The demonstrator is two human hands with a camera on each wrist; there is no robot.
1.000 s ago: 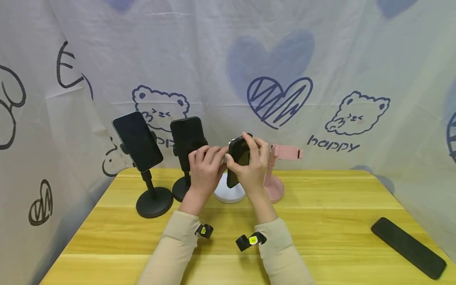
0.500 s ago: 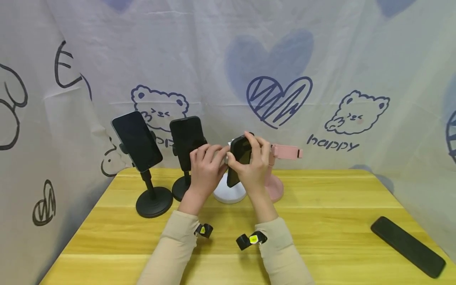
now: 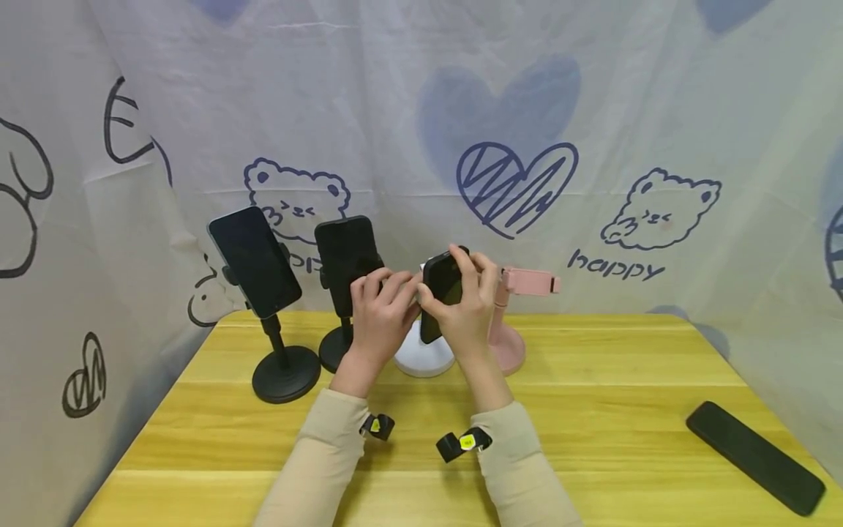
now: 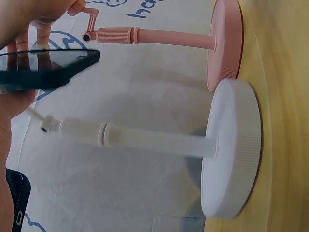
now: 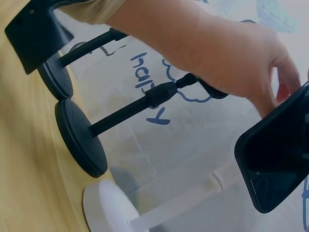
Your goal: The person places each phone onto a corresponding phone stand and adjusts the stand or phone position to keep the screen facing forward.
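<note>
Right hand: my right hand [image 3: 464,311] has a narrow pinch on the edges of a black round-cornered phone [image 3: 441,282], thumb on the near left edge, fingers up at the top.
Left hand: my left hand [image 3: 380,315] is up against the phone's left side, fingers bent, tips hidden. Can't tell if they grip the phone or what's behind it.
Held phone: off the counter, tilted, in front of the top of a white plastic stand with round base [image 4: 159,140]. Can't tell if it's seated in the clamp.
White stand: upright, base on the counter, stem visible below the phone in both wrist views.
Cuffs: beige sleeves [image 3: 319,454], a small black wrist camera with yellow tag [image 3: 465,443] at each.
Right neighbour: pink plastic stand with round base [image 3: 508,353], just beside the white one, clamp head turned sideways.
Left neighbours: two black round-based stands [image 3: 286,375], bases just beside each other. Outer one carries a dark phone with pale rim [image 3: 255,262], tilted; inner one an all-black phone [image 3: 345,252].
Far right: flat dark phone [image 3: 755,459], lying diagonally near the edge.
Counter: yellow wood-grain counter [image 3: 606,366].
Backdrop: pale cloth with blue hearts and bear faces [image 3: 388,110].
</note>
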